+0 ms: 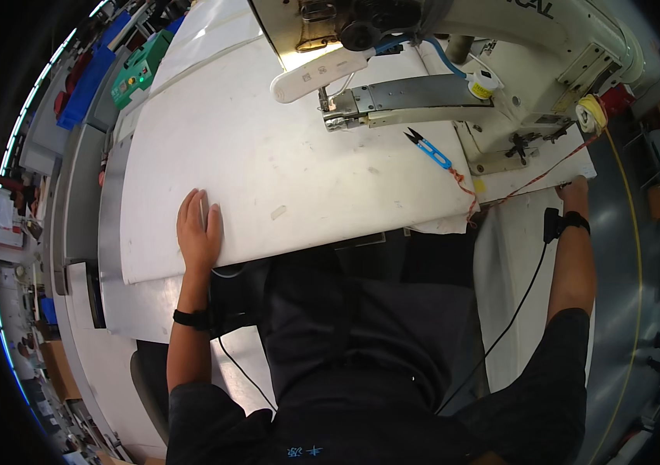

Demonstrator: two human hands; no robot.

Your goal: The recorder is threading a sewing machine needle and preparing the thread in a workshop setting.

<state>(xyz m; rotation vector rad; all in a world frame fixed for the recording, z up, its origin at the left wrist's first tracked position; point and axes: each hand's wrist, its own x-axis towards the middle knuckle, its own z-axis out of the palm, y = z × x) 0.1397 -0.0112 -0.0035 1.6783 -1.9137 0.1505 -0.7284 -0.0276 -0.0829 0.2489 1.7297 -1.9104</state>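
Note:
My left hand [198, 232] rests palm down near the front left edge of a white worktable [283, 168]. It holds nothing, its fingers stretched out and the thumb a little apart. At the far right, my right hand [575, 190] is at the table's right-hand edge. A small dark thing shows beside its fingers, but whether it is gripped is hidden. An industrial sewing machine [545, 75] stands at the back right, its narrow arm bed [423, 96] reaching over the tabletop. Blue-handled thread snips [432, 152] lie in front of it, tied to an orange cord [466, 190].
A white lamp [318, 75] hangs by the needle area. Yellow tape [592, 114] is wound at the machine's right. A green machine [141, 70] and blue bins [85, 87] stand at the left. Black cables [516, 319] run from both wrist straps to my body.

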